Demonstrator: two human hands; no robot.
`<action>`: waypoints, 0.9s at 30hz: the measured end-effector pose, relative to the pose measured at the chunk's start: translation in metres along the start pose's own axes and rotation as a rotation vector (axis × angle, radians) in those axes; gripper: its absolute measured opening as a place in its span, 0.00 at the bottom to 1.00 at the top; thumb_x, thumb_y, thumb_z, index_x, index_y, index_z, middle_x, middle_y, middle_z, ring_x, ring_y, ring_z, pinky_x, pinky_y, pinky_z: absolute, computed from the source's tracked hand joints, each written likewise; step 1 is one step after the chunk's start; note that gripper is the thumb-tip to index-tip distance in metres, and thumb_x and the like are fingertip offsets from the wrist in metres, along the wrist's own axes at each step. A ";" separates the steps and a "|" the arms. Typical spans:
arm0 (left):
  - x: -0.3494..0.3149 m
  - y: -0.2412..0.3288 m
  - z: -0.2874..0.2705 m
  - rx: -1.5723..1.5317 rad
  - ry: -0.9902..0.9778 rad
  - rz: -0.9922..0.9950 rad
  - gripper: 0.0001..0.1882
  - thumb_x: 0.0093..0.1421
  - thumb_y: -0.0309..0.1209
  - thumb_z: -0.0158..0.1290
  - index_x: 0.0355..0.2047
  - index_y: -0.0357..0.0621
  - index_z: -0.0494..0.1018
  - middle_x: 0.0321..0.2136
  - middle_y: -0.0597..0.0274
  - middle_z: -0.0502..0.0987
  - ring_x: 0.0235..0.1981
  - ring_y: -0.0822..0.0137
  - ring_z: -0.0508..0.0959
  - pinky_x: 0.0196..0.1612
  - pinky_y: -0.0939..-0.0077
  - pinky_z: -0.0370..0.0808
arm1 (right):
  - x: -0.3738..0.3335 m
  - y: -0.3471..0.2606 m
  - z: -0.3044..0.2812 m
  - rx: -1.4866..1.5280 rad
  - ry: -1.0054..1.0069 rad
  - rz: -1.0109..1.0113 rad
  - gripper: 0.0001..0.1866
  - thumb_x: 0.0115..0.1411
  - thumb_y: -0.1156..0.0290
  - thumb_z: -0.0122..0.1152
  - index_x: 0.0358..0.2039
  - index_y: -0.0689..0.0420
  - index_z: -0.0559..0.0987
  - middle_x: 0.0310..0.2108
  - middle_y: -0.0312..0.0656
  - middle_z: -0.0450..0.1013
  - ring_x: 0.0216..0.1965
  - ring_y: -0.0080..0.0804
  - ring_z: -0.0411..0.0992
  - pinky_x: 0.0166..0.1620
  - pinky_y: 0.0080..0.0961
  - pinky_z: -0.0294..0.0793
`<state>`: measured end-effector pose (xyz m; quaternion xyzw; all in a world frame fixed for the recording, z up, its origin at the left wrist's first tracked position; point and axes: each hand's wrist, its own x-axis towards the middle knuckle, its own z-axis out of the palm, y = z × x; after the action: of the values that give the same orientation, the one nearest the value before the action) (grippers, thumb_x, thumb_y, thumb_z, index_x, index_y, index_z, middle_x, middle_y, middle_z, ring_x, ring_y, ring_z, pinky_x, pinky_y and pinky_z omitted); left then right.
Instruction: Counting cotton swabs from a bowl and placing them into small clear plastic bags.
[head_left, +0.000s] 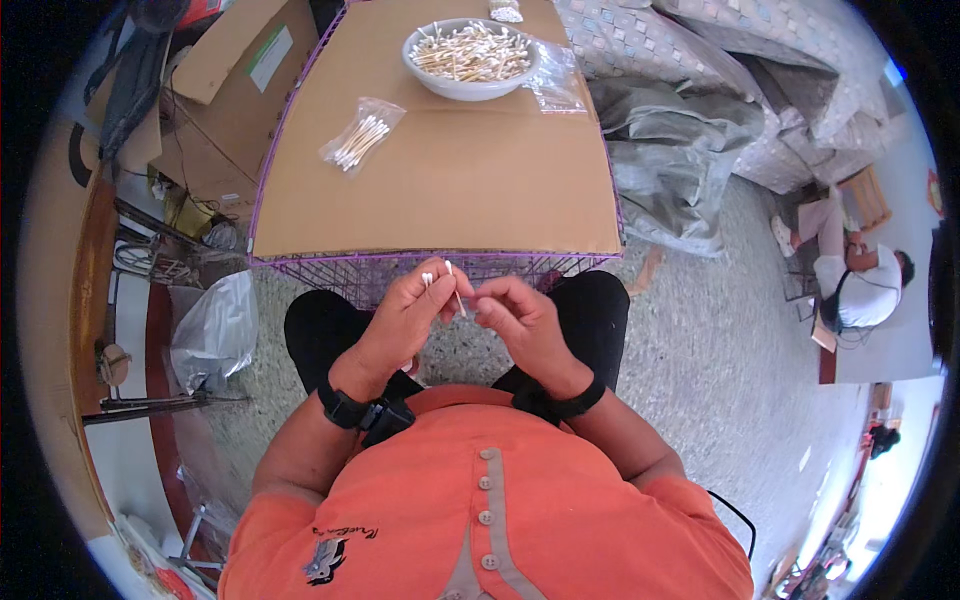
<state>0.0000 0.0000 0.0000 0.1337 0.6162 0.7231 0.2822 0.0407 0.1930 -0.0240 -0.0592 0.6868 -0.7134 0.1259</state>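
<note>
Over my lap, my left hand (410, 312) is closed around a few cotton swabs; their white tips (427, 278) poke up past its thumb. One cotton swab (455, 290) stands nearly upright at its fingertips. Just right of it, my right hand (522, 322) has thumb and index finger pinched together; whether anything sits in the pinch is hidden. In front of me, a clear bag (392, 112) of cotton swabs lies on the cardboard tabletop (480, 200). Farther back stands a white bowl (465, 90) heaped with loose swabs, beside flat clear plastic bags (557, 78).
The cardboard lies on a purple wire cage (330, 272). Another small bundle of swabs (506, 11) is at the far edge. Cardboard boxes (225, 95) stand left, and grey sheeting (670, 150) with wrapped padding lies right. A person (868, 285) sits at far right.
</note>
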 end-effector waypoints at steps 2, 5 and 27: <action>0.002 0.001 0.010 0.030 0.060 0.239 0.15 0.70 0.38 0.37 0.35 0.42 0.69 0.28 0.65 0.72 0.30 0.75 0.70 0.35 0.79 0.67 | 0.003 -0.016 -0.004 -0.043 0.128 -0.128 0.10 0.62 0.74 0.56 0.44 0.58 0.76 0.37 0.40 0.73 0.34 0.24 0.72 0.39 0.21 0.72; 0.004 -0.002 0.003 -0.130 -0.039 0.193 0.13 0.70 0.37 0.39 0.35 0.42 0.68 0.30 0.65 0.74 0.29 0.76 0.72 0.34 0.81 0.68 | 0.020 -0.041 -0.002 -0.216 0.140 -0.370 0.12 0.60 0.75 0.57 0.45 0.59 0.76 0.38 0.42 0.73 0.37 0.27 0.72 0.39 0.22 0.73; 0.050 0.030 -0.063 0.487 0.468 0.313 0.09 0.66 0.31 0.44 0.37 0.40 0.73 0.13 0.66 0.62 0.15 0.75 0.64 0.21 0.76 0.62 | 0.152 -0.176 -0.092 -1.079 -0.124 -0.636 0.11 0.55 0.73 0.60 0.39 0.56 0.77 0.40 0.44 0.73 0.45 0.45 0.69 0.50 0.37 0.70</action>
<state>-0.0813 -0.0248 0.0081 0.1207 0.7901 0.6006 -0.0205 -0.1461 0.2467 0.1332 -0.3570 0.8903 -0.2644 -0.1002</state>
